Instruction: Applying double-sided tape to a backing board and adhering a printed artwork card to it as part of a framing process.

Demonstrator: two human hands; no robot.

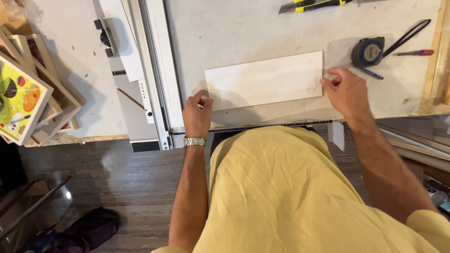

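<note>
Lying flat on the workbench (pixel 234 28), the white board (pixel 264 80) is pinched at both ends: left hand (pixel 197 116) at its near-left corner, right hand (pixel 348 91) at its right edge. A tape measure (pixel 368 51) sits just beyond that edge.

Two small labels, no packages, signs or screens.
A narrow white label strip (pixel 146 99) with dark lettering lies on the cutter's arm, left of the long metal rail (pixel 157 70), running slantwise toward the desk's (pixel 243 28) front edge and ending by a black dot. A round blue label (pixel 370 50) with pale print sits on the face of the grey tape measure (pixel 368 51), far right on the desk.
</note>
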